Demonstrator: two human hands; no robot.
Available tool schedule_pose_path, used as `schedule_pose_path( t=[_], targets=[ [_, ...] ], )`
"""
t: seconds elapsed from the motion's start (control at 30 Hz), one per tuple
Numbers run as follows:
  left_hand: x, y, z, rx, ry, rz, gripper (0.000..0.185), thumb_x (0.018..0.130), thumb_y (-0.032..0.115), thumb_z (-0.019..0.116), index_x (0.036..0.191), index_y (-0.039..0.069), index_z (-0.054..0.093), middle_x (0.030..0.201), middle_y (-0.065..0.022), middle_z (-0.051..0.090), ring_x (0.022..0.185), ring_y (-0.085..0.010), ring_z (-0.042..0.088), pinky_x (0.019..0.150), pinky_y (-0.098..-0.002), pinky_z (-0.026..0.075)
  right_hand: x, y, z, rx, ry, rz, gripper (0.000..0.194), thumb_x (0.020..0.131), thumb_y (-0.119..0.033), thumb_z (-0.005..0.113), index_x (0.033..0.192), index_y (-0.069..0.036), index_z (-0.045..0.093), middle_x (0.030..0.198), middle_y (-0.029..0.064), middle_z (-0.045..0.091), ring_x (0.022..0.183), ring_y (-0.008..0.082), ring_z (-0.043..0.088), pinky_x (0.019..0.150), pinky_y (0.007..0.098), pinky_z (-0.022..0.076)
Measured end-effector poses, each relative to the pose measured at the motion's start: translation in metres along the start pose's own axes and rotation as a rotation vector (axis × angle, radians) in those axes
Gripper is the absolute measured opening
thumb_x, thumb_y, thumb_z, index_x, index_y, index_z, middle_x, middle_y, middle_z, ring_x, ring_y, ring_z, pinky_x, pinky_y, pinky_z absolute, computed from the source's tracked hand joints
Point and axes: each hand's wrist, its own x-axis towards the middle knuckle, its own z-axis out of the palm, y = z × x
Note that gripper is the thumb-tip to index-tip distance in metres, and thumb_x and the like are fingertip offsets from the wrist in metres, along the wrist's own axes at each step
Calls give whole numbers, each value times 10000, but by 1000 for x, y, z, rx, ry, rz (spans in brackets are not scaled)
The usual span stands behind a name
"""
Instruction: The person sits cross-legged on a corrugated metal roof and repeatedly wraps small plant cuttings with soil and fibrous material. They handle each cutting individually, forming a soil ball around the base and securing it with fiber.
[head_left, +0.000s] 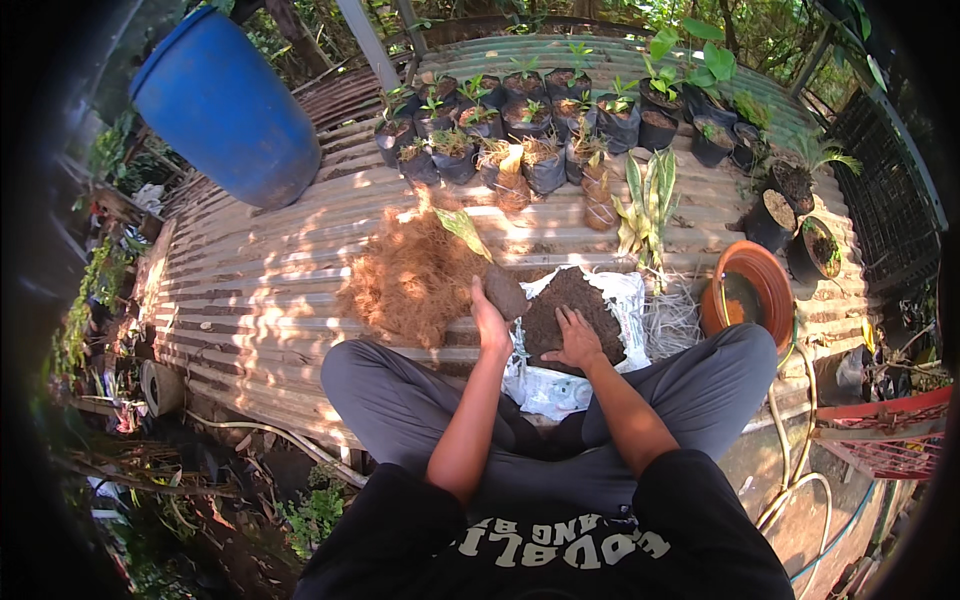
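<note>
My left hand (490, 321) cups a ball of dark soil (505, 292), from whose top a yellow-green leaf cutting (463, 231) sticks out. My right hand (576, 337) rests, fingers spread, on loose dark soil (574, 296) heaped on an opened white sack (634, 300) between my legs. Just left of the soil ball lies a heap of brown coconut fibre (409, 277). Beyond the sack are several snake plant leaves (654, 199). A tangle of white plastic string (675, 319) lies right of the sack. Two fibre-wrapped, tied bundles (514, 191) (598, 201) stand farther back.
Rows of black nursery bags with seedlings (525, 116) stand at the back of the corrugated sheet surface (255, 300). A blue plastic drum (232, 112) is at far left. To the right are a terracotta-coloured pot (750, 289), a hose (799, 427) and a red crate (885, 431).
</note>
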Motion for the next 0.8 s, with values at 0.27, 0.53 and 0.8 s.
schedule_pose_path(
  t=[0.27,0.53,0.8],
  targets=[
    [-7,-1,6,15,-21,8,719,977,630,409,1423,65,410,1306,-160,536,1129,-330,601,870,-581,563,-8,-14,-4,-1,-32,50,945,710,-480,857,1413,12,461,1454,197,452,1359,378,433,1119,437,407],
    [3,-4,-6,-33,-71,-57,708,982,624,399,1434,80,408,1341,-159,513,1143,-343,585,888,-584,553,-15,-14,7,-98,-36,41,566,797,-343,807,1217,-39,579,1294,155,564,1209,353,570,968,440,533],
    [-4,-2,-4,2,-45,-55,712,973,637,418,1413,77,440,1327,-149,535,1160,-315,579,857,-542,572,-13,-3,10,38,42,144,327,837,-181,731,1129,-42,682,1120,213,686,1078,371,659,920,442,555]
  ],
)
